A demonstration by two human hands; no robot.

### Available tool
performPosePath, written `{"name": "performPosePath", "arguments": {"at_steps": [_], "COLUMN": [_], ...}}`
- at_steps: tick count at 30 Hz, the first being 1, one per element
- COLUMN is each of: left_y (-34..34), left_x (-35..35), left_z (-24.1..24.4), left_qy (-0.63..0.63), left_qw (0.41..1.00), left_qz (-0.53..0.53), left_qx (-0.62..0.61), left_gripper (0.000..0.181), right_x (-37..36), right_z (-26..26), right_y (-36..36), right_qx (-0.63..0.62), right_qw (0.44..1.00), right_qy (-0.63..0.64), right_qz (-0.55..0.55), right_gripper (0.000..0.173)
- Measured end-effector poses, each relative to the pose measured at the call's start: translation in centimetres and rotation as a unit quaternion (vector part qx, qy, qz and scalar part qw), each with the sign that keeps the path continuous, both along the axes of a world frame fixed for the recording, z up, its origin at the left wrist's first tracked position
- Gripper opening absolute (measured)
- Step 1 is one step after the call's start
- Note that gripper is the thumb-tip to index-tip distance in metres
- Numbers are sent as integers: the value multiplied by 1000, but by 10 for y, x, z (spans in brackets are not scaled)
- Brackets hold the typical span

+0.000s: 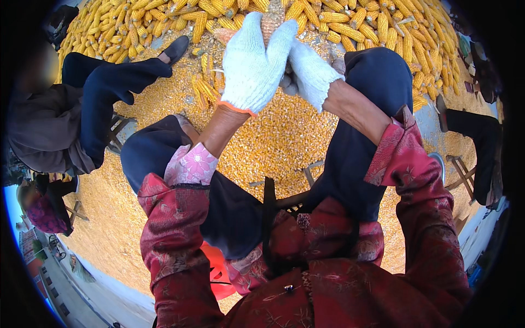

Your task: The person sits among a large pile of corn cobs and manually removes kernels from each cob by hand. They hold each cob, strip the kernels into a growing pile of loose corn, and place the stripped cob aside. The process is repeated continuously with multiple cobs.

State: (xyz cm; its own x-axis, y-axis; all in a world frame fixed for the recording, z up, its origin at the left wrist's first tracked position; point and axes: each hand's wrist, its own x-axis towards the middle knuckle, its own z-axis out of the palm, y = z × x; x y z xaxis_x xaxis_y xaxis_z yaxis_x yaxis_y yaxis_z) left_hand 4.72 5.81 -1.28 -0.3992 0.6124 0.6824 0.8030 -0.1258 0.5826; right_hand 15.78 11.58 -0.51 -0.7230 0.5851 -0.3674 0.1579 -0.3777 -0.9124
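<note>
My left hand (pixel 254 67), in a white knitted glove with an orange-edged cuff, grips a corn cob (pixel 272 24) at the top centre. The visible part of the cob is reddish-brown and looks bare of kernels. My right hand (pixel 313 71), also in a white knitted glove, is pressed against the left around the same cob. Its fingers are partly hidden, and greyish fingertips show underneath. Below both hands, loose yellow kernels (pixel 279 131) cover the ground between my knees. A few corn ears (pixel 205 88) lie just left of my left hand.
A large heap of corn ears (pixel 369 24) curves across the far side. At left sits a person (pixel 49 123) with a leg stretched toward the heap; another person's leg (pixel 463 123) is at right by a wooden stool (pixel 461 174). Something red (pixel 217 266) lies beside my seat.
</note>
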Motion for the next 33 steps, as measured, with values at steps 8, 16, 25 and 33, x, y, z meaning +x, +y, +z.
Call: {"name": "performPosePath", "arguments": {"at_steps": [8,16,25,33], "left_y": [-1,-2,-12,4], "left_x": [-33,-38,-10,-23], "left_z": [8,-18,25,10], "left_qy": [-98,253,-236,54], "left_qw": [993,961,966,979], "left_qz": [-8,60,-82,113], "left_qx": [-62,-90,-61,-161], "left_gripper": [42,40,55,63], "right_x": [-1,-2,-5,3], "right_z": [-5,-2,-2,-4], "right_y": [5,-1,0,1], "right_qx": [-36,21,-24,-5], "right_qw": [999,1000,999,1000], "right_qy": [1,9,-41,7], "right_qz": [-10,8,-10,-3], "right_gripper": [37,38,37,34]}}
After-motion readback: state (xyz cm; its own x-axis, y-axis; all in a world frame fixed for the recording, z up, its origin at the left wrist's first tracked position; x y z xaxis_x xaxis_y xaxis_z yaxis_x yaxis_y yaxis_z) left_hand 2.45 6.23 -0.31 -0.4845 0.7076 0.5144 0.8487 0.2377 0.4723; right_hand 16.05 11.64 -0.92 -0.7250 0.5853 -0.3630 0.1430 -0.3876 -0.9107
